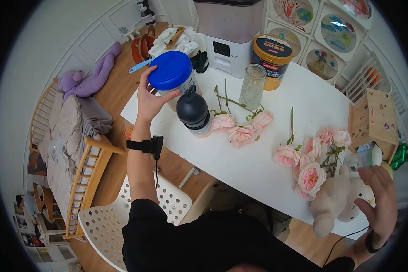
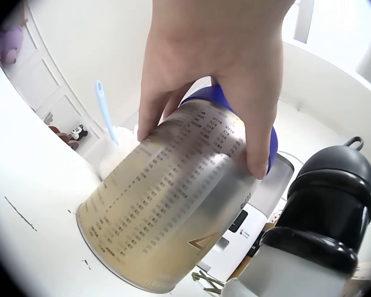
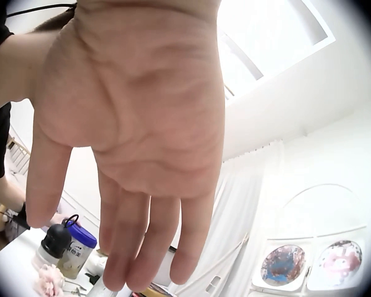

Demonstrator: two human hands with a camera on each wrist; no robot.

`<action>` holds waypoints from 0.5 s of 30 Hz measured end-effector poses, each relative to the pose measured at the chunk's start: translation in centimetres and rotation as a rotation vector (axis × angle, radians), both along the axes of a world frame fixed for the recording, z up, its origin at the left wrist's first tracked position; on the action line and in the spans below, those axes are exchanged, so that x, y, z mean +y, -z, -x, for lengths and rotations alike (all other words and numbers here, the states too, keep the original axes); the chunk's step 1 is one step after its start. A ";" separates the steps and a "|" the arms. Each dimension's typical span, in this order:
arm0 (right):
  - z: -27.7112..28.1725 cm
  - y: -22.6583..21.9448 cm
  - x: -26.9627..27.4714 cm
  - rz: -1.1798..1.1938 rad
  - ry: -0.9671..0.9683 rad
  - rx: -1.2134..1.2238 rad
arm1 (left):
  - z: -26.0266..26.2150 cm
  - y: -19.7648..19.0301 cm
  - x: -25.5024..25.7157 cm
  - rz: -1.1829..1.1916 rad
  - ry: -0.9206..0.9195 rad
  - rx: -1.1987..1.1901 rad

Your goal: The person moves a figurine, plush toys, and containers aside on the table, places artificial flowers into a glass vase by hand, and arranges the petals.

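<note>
Blue-lidded can (image 2: 161,204) standing just beside dark-topped bottle (image 1: 194,111). Left fingers (image 2: 258,151) curving wide, gripping can near lid; right fingers (image 3: 127,247) extending, holding nothing, well apart from bottle. Can seeming stiff, likely slippery; upper sides suiting wide grip.

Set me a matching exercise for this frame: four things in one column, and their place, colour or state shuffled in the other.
1. Blue-lidded can
2. Textured glass vase
3. Long-limbed plush bear
4. Right hand

A. Purple, by the wooden-railed bed
B. Open, fingers extended, gripping nothing
C. Gripped near its top by the left hand
D. Upright on the table, beside the gold-lidded tub

Pairs: 1-C, 2-D, 3-A, 4-B
</note>
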State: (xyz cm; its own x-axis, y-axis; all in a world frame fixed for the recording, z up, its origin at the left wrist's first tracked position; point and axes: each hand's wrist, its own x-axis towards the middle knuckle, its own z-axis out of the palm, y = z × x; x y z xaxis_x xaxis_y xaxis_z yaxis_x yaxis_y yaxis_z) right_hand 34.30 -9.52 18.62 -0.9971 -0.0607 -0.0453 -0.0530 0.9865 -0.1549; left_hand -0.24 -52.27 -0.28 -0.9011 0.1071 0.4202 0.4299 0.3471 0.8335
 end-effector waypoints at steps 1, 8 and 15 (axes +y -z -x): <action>0.5 0.1 -0.1 0.021 0.017 -0.014 | 0.1 -0.2 -0.1 -0.008 -0.009 0.024; 0.9 0.2 0.9 0.032 0.017 0.077 | -2.0 -5.4 -3.1 -0.106 -0.072 0.221; 0.9 0.7 1.8 0.033 -0.034 0.189 | -8.4 -15.7 -2.0 -0.157 -0.091 0.602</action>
